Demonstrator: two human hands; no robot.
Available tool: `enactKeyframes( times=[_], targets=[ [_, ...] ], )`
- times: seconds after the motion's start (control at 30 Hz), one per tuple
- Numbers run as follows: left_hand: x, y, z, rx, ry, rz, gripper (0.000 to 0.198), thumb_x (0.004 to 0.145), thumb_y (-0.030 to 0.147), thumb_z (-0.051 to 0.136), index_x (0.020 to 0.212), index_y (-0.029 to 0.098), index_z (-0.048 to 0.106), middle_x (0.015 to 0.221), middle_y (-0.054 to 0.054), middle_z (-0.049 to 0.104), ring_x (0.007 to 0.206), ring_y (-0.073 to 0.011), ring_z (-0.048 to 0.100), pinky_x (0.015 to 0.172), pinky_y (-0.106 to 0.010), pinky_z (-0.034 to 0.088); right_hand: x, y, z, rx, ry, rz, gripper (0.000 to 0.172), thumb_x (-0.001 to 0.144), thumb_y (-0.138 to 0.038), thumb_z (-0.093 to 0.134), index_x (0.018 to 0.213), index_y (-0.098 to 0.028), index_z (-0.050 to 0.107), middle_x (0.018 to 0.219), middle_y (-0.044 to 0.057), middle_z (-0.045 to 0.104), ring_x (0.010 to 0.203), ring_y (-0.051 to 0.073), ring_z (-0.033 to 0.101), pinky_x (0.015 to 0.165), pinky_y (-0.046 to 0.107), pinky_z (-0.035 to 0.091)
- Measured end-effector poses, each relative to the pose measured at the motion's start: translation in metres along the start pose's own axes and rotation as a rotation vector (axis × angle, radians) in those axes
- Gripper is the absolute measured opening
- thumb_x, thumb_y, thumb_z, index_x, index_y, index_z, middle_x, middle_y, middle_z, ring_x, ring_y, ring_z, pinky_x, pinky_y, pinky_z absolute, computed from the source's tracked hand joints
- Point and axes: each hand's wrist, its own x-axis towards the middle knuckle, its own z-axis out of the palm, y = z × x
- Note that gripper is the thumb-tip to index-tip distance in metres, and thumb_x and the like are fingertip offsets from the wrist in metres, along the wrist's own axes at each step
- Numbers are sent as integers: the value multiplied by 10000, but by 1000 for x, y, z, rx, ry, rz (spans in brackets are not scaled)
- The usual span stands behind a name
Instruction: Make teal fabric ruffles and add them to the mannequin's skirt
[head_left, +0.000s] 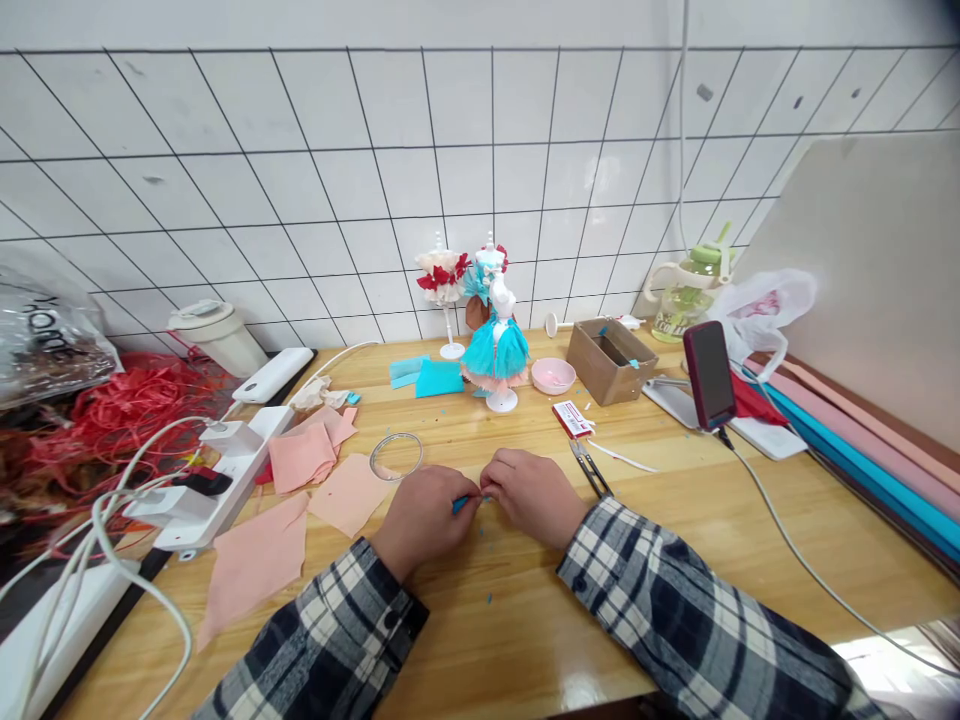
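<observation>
My left hand (429, 512) is closed, with a small piece of blue paper (460, 504) poking out between its fingers. My right hand (531, 492) is pinched, its fingertips meeting those of the left just above the table; whatever it grips is hidden. Tiny blue scraps (490, 598) lie on the wood below. Left of my hands are a silver ring (396, 457) and sheets of pink crepe paper (259, 560). Black-handled snips (590, 470) rest beside my right wrist. Ahead stands a small white dress form (502, 300) in a blue and pink ruffled skirt.
Behind are more dressed forms (442, 280), folded blue paper (439, 378), a pink bowl (553, 376) and a cardboard box (611, 365). A phone (709, 375) leans on a stand at right, its cable crossing the table. Power strips (225, 480) and cords crowd the left.
</observation>
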Motion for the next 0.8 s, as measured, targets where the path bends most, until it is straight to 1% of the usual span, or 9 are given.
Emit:
enactKeyframes(
  times=[0.07,0.17,0.23,0.37,0.43,0.5,0.6,0.7,0.8],
  targets=[
    [0,-1,3,-130,56,-108,204,810,261,538,795,211,735,768,-62,733,739,-231,626,681,-332,391,-1,-4,0,-72,30,-12,169,942,-304,475,900,-218,614,887,23,613,813,155,557,605,266,320],
    [2,-1,6,-616,196,-347,95,703,238,655,698,202,743,728,-51,728,728,-219,605,702,-319,386,-4,-9,1,-184,115,-30,166,950,-294,457,912,-217,600,879,25,615,769,159,542,562,284,277],
    [4,1,9,-924,248,-469,65,651,241,705,632,184,730,658,-44,707,664,-197,587,665,-300,396,-6,-12,1,-242,191,-37,147,945,-266,460,917,-217,596,866,22,622,736,159,533,555,295,264],
    [7,5,14,-1228,237,-501,188,678,349,694,663,162,707,663,-48,707,654,-188,616,637,-286,456,-11,-17,0,-230,348,-57,156,942,-244,465,903,-221,614,844,13,653,714,153,543,593,302,299],
    [7,7,16,-1352,241,-497,220,688,378,688,687,159,697,676,-48,706,698,-192,639,680,-292,483,-11,-18,0,-119,423,-73,160,940,-246,477,935,-229,636,888,10,677,763,146,575,645,287,348],
    [6,7,17,-1441,248,-491,226,688,385,697,702,159,693,669,-40,697,712,-186,648,722,-298,497,-9,-16,0,71,470,-66,164,931,-241,498,973,-240,656,932,5,693,828,136,603,708,259,396],
    [6,6,16,-1595,252,-525,190,673,342,742,704,159,701,656,-24,691,705,-163,652,747,-277,499,-4,-10,0,411,488,95,132,885,-248,563,892,-215,691,870,18,695,772,125,619,677,231,446],
    [6,5,14,-1665,247,-586,166,645,286,786,716,151,721,654,-23,701,690,-144,651,679,-220,480,2,-4,1,710,433,264,150,835,-283,605,889,-184,702,868,43,680,656,117,591,586,233,456],
    [5,6,13,-1610,225,-573,182,641,292,791,731,146,732,662,-27,707,682,-139,637,636,-204,460,5,-1,3,934,302,258,264,800,-353,635,987,-179,703,898,54,667,669,125,578,604,248,464]
  ],
)
